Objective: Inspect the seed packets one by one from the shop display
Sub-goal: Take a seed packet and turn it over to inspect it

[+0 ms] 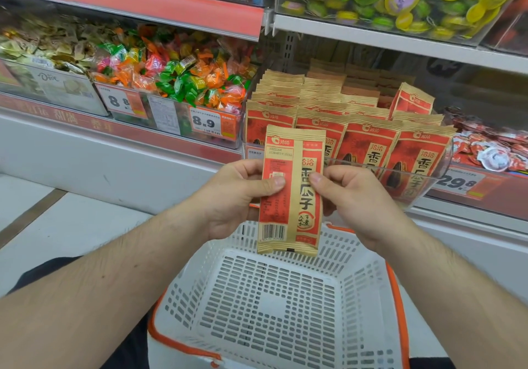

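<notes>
Head view: I've got one seed packet (291, 188) upright w/ its back side (barcode at bottom) facing me, above the white basket (274, 306). My left hand (237, 197) pinches its left edge, thumb on the face; my right hand (354, 197) pinches the right edge, thumb also in front. Rest of the packets (368, 146) stand in rows in a clear display bin (428, 180) just behind. Wrapped candies (177, 74) sit on the shelf to the left.

my forearms were bare to the frame edge, no sleeves, no watch, no rings on my left grip (237, 194) or right grip (354, 197); dark clothing showed below.
</notes>
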